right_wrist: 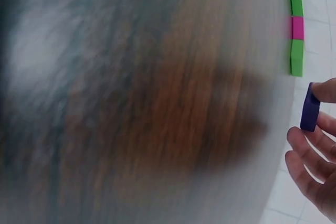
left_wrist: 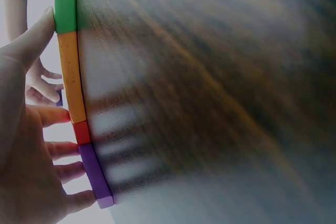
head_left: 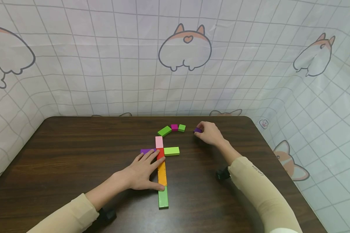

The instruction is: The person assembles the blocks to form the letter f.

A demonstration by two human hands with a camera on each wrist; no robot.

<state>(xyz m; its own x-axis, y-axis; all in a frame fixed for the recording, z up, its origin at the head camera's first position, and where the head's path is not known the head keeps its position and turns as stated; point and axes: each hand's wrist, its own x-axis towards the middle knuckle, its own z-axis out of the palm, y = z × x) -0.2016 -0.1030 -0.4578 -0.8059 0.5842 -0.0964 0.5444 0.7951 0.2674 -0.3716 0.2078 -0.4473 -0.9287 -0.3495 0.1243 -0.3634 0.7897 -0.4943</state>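
My left hand (head_left: 141, 171) lies spread over a row of coloured blocks, its fingers straight. Its fingertips touch a purple block (head_left: 145, 151) and the red block (head_left: 160, 153), and its thumb meets the row where the orange block (head_left: 162, 174) joins the green block (head_left: 163, 199). At the back right, my right hand (head_left: 210, 133) pinches a small dark purple block (right_wrist: 310, 108) between thumb and fingers. A pink block (head_left: 159, 142) tops the row, and a lime block (head_left: 171, 151) extends right from the red one.
Behind the row, a green block (head_left: 164, 131), a magenta block (head_left: 174, 127) and a small light green block (head_left: 182, 128) form a short curve. They lie on a dark wooden table (head_left: 84, 145), backed by a white grid-patterned cloth (head_left: 119, 64).
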